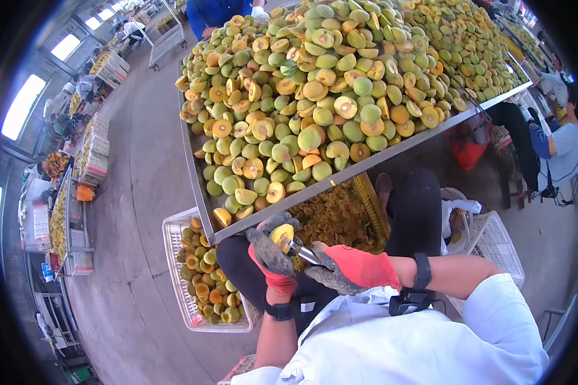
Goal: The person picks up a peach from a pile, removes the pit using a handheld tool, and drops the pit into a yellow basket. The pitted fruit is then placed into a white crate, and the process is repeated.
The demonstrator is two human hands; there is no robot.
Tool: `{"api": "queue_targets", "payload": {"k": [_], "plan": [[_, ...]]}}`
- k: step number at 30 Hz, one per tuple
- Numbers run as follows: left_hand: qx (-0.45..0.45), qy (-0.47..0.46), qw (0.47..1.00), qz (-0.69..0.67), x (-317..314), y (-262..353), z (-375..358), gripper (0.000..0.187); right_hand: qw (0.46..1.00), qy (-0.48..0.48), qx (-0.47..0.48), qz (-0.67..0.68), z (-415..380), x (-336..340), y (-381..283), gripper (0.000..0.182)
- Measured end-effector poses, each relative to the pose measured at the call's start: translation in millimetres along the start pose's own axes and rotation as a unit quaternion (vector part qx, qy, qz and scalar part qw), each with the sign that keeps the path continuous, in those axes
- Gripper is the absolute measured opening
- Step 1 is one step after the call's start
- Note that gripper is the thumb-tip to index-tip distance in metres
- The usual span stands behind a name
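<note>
My left hand (273, 251), in a grey and red glove, is closed around a yellow halved fruit (281, 236). In my gloved right hand (343, 266) is a metal tool (305, 253), its tip at the cut face of that fruit. Both hands are above my lap, just in front of the metal table edge (270, 212). Beyond them, a large heap of green and yellow halved fruit (308, 138) covers the table. Below the edge, a yellow crate (370, 208) holds brownish-yellow fruit pieces (334, 215).
A white crate (173, 256) with halved fruit stands at my left. To my right are a white basket (498, 247) and a red bag (467, 153). A person in blue (213, 14) is behind the heap; another person (566, 144) sits at the right. A cart (168, 48) stands further back.
</note>
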State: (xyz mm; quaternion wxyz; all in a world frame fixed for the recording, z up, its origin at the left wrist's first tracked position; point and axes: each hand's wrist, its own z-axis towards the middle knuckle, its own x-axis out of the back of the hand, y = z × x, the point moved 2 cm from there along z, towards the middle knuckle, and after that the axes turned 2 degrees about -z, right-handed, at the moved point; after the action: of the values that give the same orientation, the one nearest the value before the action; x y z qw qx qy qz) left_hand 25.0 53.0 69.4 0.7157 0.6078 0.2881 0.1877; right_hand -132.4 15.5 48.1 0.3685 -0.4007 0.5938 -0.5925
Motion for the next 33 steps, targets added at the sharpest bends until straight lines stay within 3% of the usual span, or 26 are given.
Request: {"api": "queue_targets", "payload": {"k": [1, 2, 7, 9, 10, 12, 13, 15, 16, 18, 20, 21, 22, 23, 25, 26, 31, 33], "plan": [[-0.059, -0.036, 0.992, 0.108, 1, 3, 2, 0.056, 1.000, 0.001, -0.002, 0.002, -1, -1, -2, 0.020], [-0.132, -0.063, 0.982, 0.118, 2, 6, 5, 0.052, 0.999, 0.003, -0.035, 0.038, -2, 0, -5, 0.023], [-0.015, -0.030, 0.999, 0.033, 0, 2, 3, 0.052, 0.969, 0.010, -0.163, 0.185, -3, -3, -21, 0.037], [0.004, 0.004, 1.000, 0.020, -3, -1, 1, 0.052, 0.988, 0.116, -0.030, -0.093, -2, -7, -29, 0.037], [0.011, 0.007, 1.000, 0.018, -3, -2, 1, 0.052, 0.988, 0.119, -0.030, -0.090, -1, -5, -32, 0.037], [0.021, -0.016, 0.999, 0.025, -1, 0, 0, 0.053, 0.970, -0.006, -0.200, -0.135, 2, 5, -35, 0.043], [0.027, -0.036, 0.999, 0.029, 1, 1, 1, 0.053, 0.970, -0.005, -0.201, -0.134, 4, 10, -40, 0.043], [0.042, -0.052, 0.997, 0.032, 3, 2, 1, 0.053, 0.933, -0.008, -0.352, 0.077, 6, 12, -43, 0.021], [0.045, -0.045, 0.997, 0.031, 2, 3, -1, 0.053, 0.933, -0.007, -0.351, 0.078, 3, 8, -36, 0.021], [0.044, -0.014, 0.999, 0.025, -4, 3, -2, 0.053, 0.988, 0.072, -0.132, 0.023, -1, -2, -24, 0.046], [0.033, -0.004, 0.999, 0.023, -9, 3, 0, 0.054, 0.984, 0.068, -0.153, 0.067, 2, -5, -26, 0.046], [0.076, 0.023, 0.997, 0.008, -10, 2, 2, 0.054, 0.977, 0.066, -0.174, 0.107, 4, -4, -27, 0.047], [0.118, 0.049, 0.992, -0.007, -11, 1, 5, 0.055, 0.992, 0.079, -0.101, 0.011, 3, -4, -20, 0.045], [0.112, 0.043, 0.993, -0.010, -8, 0, 9, 0.055, 0.992, 0.084, -0.096, 0.006, 7, 5, -37, 0.045], [0.154, -0.126, 0.980, 0.013, 1, -4, 20, 0.057, 0.928, 0.027, -0.364, 0.077, 6, 16, -59, 0.043], [0.234, -0.167, 0.957, 0.033, 6, -1, 22, 0.059, 0.909, 0.012, -0.402, 0.108, 5, 17, -59, 0.042], [0.097, -0.107, 0.988, 0.057, -7, 1, 17, 0.061, 0.890, 0.044, -0.362, 0.274, 2, 9, -34, 0.041], [0.077, -0.089, 0.993, 0.018, -7, -4, 18, 0.055, 0.760, 0.023, -0.359, 0.542, 2, 3, -12, 0.035]]}}
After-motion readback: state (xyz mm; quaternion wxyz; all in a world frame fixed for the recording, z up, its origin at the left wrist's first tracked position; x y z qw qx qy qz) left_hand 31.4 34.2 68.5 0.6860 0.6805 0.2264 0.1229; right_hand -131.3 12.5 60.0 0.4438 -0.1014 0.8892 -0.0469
